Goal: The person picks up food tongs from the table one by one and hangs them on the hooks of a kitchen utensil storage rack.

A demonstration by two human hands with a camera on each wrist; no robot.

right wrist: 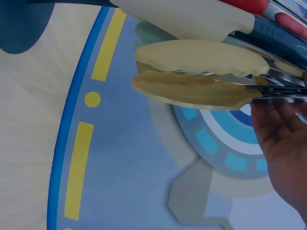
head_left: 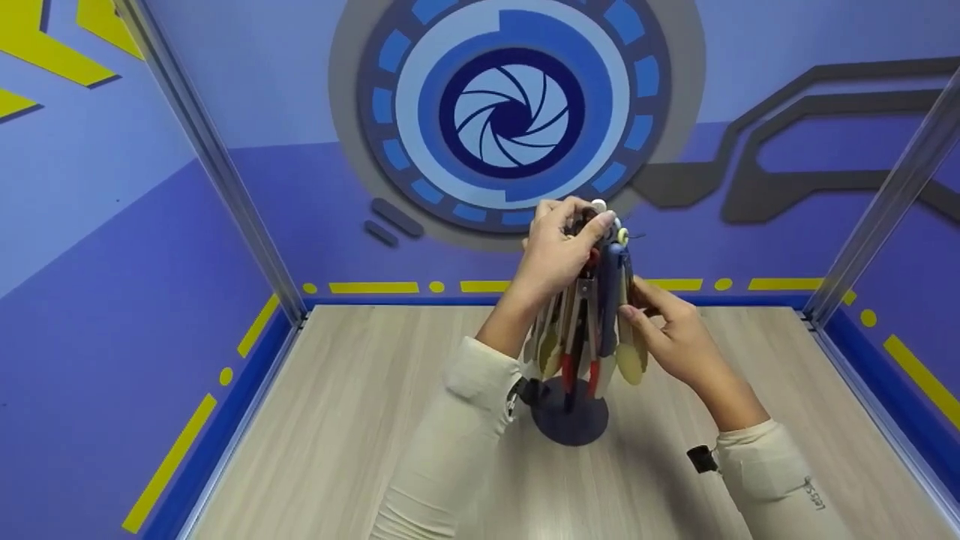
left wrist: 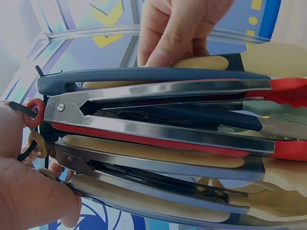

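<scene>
Several kitchen tongs hang around a dark stand whose round base [head_left: 570, 429] rests on the table. My left hand [head_left: 556, 244] grips the top of the stand, its fingers curled among the hanging loops. Below it hang red-tipped tongs [left wrist: 168, 90], blue-grey tongs [left wrist: 158, 75] and cream-tipped ones [left wrist: 192, 167]. On the right side, my right hand [head_left: 671, 330] pinches yellowish tongs [head_left: 631, 364] by their handles, thumb in front. In the right wrist view their two scalloped tips [right wrist: 192, 91] stand slightly apart, pointing away from the fingers.
The pale wood-grain table [head_left: 375, 420] runs to a blue back wall [head_left: 285, 217] printed with a large round emblem. Metal posts [head_left: 247, 202] stand at the back corners, with blue side panels beyond them. Both sleeves carry dark wrist devices.
</scene>
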